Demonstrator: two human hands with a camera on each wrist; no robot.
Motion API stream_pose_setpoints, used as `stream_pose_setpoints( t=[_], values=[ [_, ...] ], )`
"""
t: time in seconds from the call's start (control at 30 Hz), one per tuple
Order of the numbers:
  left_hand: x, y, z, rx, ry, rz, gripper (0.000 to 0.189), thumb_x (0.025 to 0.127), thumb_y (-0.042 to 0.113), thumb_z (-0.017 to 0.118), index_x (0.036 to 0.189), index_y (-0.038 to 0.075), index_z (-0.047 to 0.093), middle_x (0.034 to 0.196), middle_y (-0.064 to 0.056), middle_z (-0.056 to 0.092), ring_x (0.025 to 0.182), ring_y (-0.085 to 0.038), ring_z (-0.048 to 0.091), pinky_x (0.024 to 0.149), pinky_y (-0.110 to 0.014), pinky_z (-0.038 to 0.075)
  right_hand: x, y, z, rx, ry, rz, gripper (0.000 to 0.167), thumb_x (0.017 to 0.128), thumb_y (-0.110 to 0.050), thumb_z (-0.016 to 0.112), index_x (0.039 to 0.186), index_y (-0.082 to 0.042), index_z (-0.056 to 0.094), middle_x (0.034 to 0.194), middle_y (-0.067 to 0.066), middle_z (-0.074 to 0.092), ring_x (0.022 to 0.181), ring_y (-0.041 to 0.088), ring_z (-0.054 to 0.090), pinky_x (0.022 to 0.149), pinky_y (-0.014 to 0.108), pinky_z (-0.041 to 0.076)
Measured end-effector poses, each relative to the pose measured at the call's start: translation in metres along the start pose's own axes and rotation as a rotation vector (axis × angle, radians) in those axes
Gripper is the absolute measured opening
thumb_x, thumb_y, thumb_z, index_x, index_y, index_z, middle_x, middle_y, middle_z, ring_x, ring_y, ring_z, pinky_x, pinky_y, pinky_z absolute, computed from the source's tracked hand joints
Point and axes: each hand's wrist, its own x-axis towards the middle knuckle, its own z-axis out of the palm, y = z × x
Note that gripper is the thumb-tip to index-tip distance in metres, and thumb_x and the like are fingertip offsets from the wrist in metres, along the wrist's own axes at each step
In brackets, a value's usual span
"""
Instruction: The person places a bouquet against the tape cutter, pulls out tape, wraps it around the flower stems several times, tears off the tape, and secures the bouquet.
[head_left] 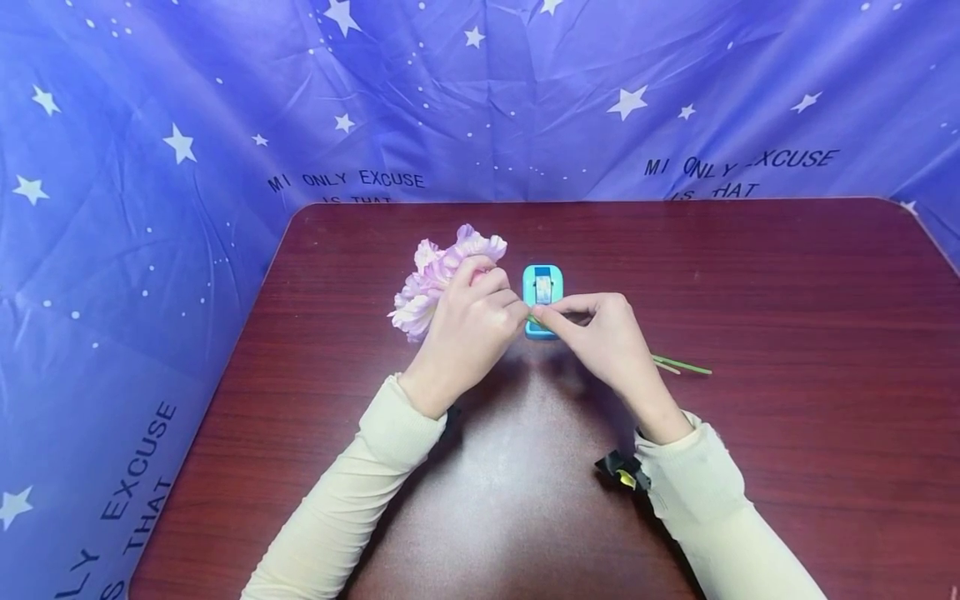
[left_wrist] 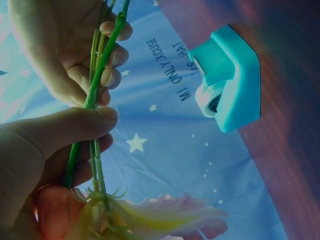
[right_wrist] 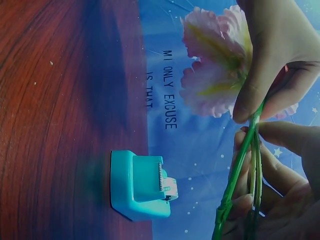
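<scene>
My left hand [head_left: 476, 325] pinches a bunch of green flower stems [left_wrist: 104, 60] between thumb and fingers, close under the blooms. Pale pink and lilac ruffled flowers [head_left: 418, 300] spread out beyond that hand to the left. My right hand [head_left: 600, 333] grips the same stems just beside the left, its fingers lying along them in the right wrist view. One stem is thicker and brighter green, with thinner ones alongside. Behind the hands, a turquoise tape dispenser [head_left: 555, 287] stands on the table, its roll and serrated cutter [right_wrist: 161, 175] visible in the right wrist view.
The stem ends [head_left: 686, 367] stick out past the right wrist, over the dark red wood table [head_left: 787, 333]. A blue cloth [head_left: 525, 100] with white stars hangs behind and to the left. Something black and yellow [head_left: 624, 475] sits by the right sleeve.
</scene>
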Motion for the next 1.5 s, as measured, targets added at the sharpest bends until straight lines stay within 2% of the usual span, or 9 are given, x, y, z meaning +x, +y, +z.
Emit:
stream_pose_setpoints(
  t=[0.17, 0.37, 0.7, 0.8, 0.87, 1.0, 1.1, 1.27, 1.5],
  values=[
    [0.0, 0.001, 0.001, 0.006, 0.022, 0.003, 0.03, 0.086, -0.003, 0.056, 0.063, 0.011, 0.069, 0.059, 0.003, 0.063, 0.07, -0.016, 0.055, 0.097, -0.036, 0.041, 0.0, 0.0, 0.001, -0.001, 0.004, 0.016, 0.021, 0.088, -0.027, 0.075, 0.09, -0.007, 0.08, 0.081, 0.006, 0.076, 0.069, 0.013, 0.067, 0.059, 0.018, 0.048],
    [0.0, 0.002, 0.001, 0.002, 0.033, 0.006, 0.03, 0.085, -0.004, 0.057, 0.063, 0.012, 0.07, 0.06, 0.003, 0.064, 0.07, -0.015, 0.055, 0.098, -0.036, 0.042, 0.0, 0.001, 0.0, 0.003, -0.009, 0.046, 0.023, 0.088, -0.03, 0.074, 0.088, -0.008, 0.08, 0.082, 0.009, 0.076, 0.066, 0.007, 0.058, 0.057, 0.02, 0.044],
    [0.001, 0.002, -0.003, -0.009, 0.033, 0.015, 0.035, 0.088, -0.007, 0.051, 0.063, 0.012, 0.068, 0.062, 0.004, 0.064, 0.073, -0.015, 0.056, 0.1, -0.037, 0.041, 0.002, 0.003, -0.004, -0.019, -0.027, 0.066, 0.028, 0.092, -0.033, 0.07, 0.087, -0.008, 0.08, 0.079, 0.003, 0.074, 0.068, 0.01, 0.055, 0.06, 0.021, 0.042],
    [0.0, 0.0, -0.002, -0.002, 0.022, 0.014, 0.034, 0.088, -0.007, 0.051, 0.065, 0.012, 0.068, 0.064, 0.004, 0.065, 0.075, -0.015, 0.057, 0.1, -0.037, 0.041, 0.002, 0.002, -0.009, -0.022, -0.057, 0.085, 0.035, 0.094, -0.041, 0.066, 0.089, -0.009, 0.08, 0.08, 0.003, 0.075, 0.072, 0.011, 0.054, 0.062, 0.022, 0.041],
    [0.0, -0.002, -0.001, 0.001, 0.016, 0.009, 0.034, 0.089, -0.007, 0.051, 0.067, 0.012, 0.07, 0.065, 0.003, 0.067, 0.075, -0.016, 0.057, 0.1, -0.037, 0.041, 0.002, 0.002, -0.013, -0.02, -0.109, 0.086, 0.038, 0.095, -0.044, 0.064, 0.092, -0.01, 0.08, 0.082, 0.004, 0.074, 0.074, 0.012, 0.054, 0.064, 0.022, 0.042],
    [-0.001, -0.006, -0.001, 0.007, 0.013, -0.01, 0.032, 0.089, -0.006, 0.053, 0.069, 0.011, 0.071, 0.067, 0.002, 0.069, 0.074, -0.017, 0.057, 0.099, -0.037, 0.041, 0.002, 0.004, -0.021, -0.048, -0.228, 0.011, 0.031, 0.094, -0.038, 0.066, 0.099, -0.009, 0.078, 0.087, 0.007, 0.073, 0.073, 0.015, 0.058, 0.065, 0.023, 0.046],
    [-0.001, -0.007, -0.002, 0.01, 0.014, -0.019, 0.031, 0.089, -0.005, 0.053, 0.069, 0.012, 0.069, 0.067, 0.001, 0.069, 0.074, -0.017, 0.056, 0.098, -0.037, 0.041, 0.002, 0.004, -0.025, -0.067, -0.28, -0.053, 0.023, 0.094, -0.026, 0.069, 0.103, -0.007, 0.078, 0.09, 0.007, 0.073, 0.073, 0.017, 0.06, 0.066, 0.024, 0.049],
    [-0.001, -0.008, -0.001, 0.007, 0.016, -0.02, 0.03, 0.089, -0.005, 0.052, 0.07, 0.011, 0.069, 0.068, 0.001, 0.069, 0.075, -0.017, 0.056, 0.1, -0.038, 0.04, 0.003, 0.003, -0.028, -0.09, -0.297, -0.093, 0.015, 0.092, -0.018, 0.071, 0.101, -0.007, 0.078, 0.093, 0.007, 0.074, 0.075, 0.015, 0.057, 0.067, 0.025, 0.048],
    [-0.001, -0.006, 0.0, 0.015, 0.013, -0.013, 0.033, 0.09, -0.01, 0.049, 0.072, 0.01, 0.069, 0.07, 0.002, 0.069, 0.079, -0.017, 0.057, 0.105, -0.04, 0.037, 0.001, 0.005, -0.024, -0.141, -0.274, -0.153, 0.011, 0.089, -0.016, 0.075, 0.097, -0.011, 0.08, 0.088, 0.003, 0.074, 0.072, 0.013, 0.054, 0.063, 0.022, 0.045]
  ],
)
